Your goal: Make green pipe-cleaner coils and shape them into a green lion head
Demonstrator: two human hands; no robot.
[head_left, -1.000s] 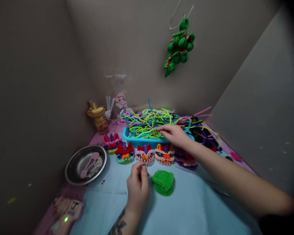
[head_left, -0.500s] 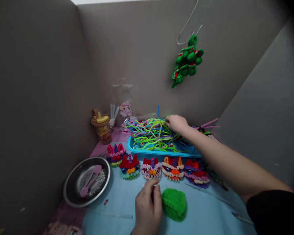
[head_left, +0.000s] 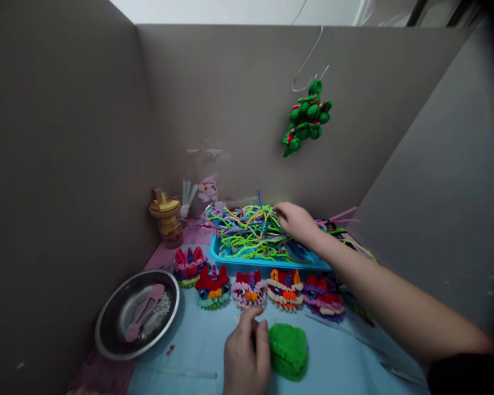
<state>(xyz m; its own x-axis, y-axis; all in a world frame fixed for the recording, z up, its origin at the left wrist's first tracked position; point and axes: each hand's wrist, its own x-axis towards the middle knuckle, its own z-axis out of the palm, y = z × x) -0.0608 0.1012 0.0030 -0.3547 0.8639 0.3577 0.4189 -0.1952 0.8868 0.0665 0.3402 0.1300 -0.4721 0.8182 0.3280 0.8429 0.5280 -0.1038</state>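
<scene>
My right hand (head_left: 295,220) reaches over a blue tray (head_left: 251,265) heaped with loose pipe cleaners (head_left: 247,233), mostly yellow-green. Its fingers are drawn together at the top of the heap; what they pinch cannot be made out. On the blue table cover my left hand (head_left: 247,351) rests with curled fingers, thumb close to forefinger, and whatever lies inside is hidden. Right beside it sits a fuzzy green block-shaped piece (head_left: 288,351). Behind that hand stands a row of several colourful pipe-cleaner animal heads, among them a pink-and-red one (head_left: 249,291) and an orange-eared one (head_left: 285,291).
A metal bowl (head_left: 107,334) at left holds a pink scoop (head_left: 142,318) and small white beads. A lidded brown cup (head_left: 168,225) stands behind it. Scissors (head_left: 401,374) lie at right. A green pipe-cleaner tree (head_left: 308,118) hangs before the grey partition (head_left: 222,88).
The view has tilted upward, so the partition's top edge shows more. My right hand stays over the pipe-cleaner heap with little movement. My left hand remains beside the green piece.
</scene>
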